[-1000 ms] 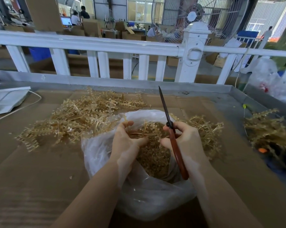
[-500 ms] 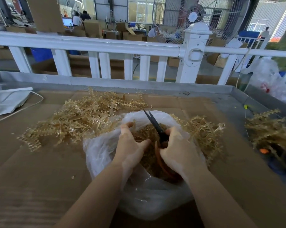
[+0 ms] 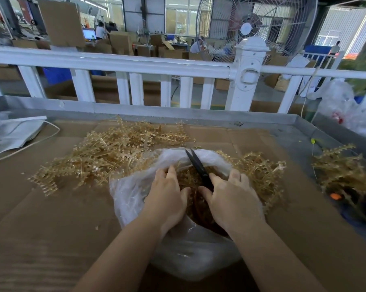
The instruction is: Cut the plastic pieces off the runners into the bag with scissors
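A clear plastic bag (image 3: 133, 192) stands open on the cardboard, with golden cut pieces inside. Both hands reach into its mouth. My right hand (image 3: 230, 199) grips scissors (image 3: 199, 167); the dark blades point up and away over the bag's far rim, slightly parted, and the orange-brown handles are mostly hidden under the hand. My left hand (image 3: 167, 197) is inside the bag with fingers bent over a golden runner (image 3: 186, 178); the grip itself is hidden. A big heap of golden runners (image 3: 106, 157) lies behind the bag on the left, and another heap (image 3: 260, 171) on the right.
The cardboard-lined table (image 3: 41, 207) has a metal rim (image 3: 156, 111) and a white fence (image 3: 135, 66) behind. White papers with a cord (image 3: 15, 131) lie far left. More runners (image 3: 342, 169) and an orange object (image 3: 334, 196) sit at the right edge.
The scissors swung down from upright into the bag's mouth. My right hand dropped with them and both hands sank deeper into the bag.
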Available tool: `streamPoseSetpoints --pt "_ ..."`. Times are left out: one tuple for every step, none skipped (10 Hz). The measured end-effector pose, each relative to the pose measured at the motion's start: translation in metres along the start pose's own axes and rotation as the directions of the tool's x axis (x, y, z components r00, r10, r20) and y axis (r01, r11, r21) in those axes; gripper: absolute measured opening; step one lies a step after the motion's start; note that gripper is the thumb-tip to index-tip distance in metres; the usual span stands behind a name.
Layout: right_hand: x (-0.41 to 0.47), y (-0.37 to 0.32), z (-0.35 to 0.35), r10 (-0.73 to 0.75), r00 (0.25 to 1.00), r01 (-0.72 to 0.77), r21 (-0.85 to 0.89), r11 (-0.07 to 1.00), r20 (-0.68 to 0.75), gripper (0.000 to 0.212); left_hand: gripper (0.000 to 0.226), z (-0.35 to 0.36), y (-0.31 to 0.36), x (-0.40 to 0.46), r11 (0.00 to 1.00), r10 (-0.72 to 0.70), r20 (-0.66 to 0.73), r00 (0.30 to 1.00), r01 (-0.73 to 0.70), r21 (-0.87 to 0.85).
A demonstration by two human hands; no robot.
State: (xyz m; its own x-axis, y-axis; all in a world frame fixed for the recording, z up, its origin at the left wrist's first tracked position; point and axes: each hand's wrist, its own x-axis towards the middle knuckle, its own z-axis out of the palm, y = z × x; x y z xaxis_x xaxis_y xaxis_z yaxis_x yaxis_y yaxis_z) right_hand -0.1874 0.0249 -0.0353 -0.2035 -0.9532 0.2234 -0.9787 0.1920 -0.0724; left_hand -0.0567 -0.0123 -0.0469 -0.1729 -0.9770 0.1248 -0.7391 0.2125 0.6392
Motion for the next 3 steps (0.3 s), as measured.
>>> streamPoseSetpoints --pt "-0.010 0.004 -0.001 -0.024 0.998 0.028 0.071 0.997 -0.062 0.051 0.070 -0.002 -0.002 -0.004 0.998 0.032 -0.008 0.999 -0.032 0.053" --pt "-0.026 0.011 -0.007 -0.081 0.938 0.154 0.198 0.968 -0.337 0.037 0.069 -0.007 -0.007 -0.013 0.991 0.079 -0.030 0.996 -0.075 0.114" --pt "-0.055 0.020 -0.007 -0.148 0.843 0.325 0.270 0.907 -0.517 0.019 0.062 -0.018 -0.009 -0.032 0.972 0.188 -0.076 0.979 -0.174 0.161"
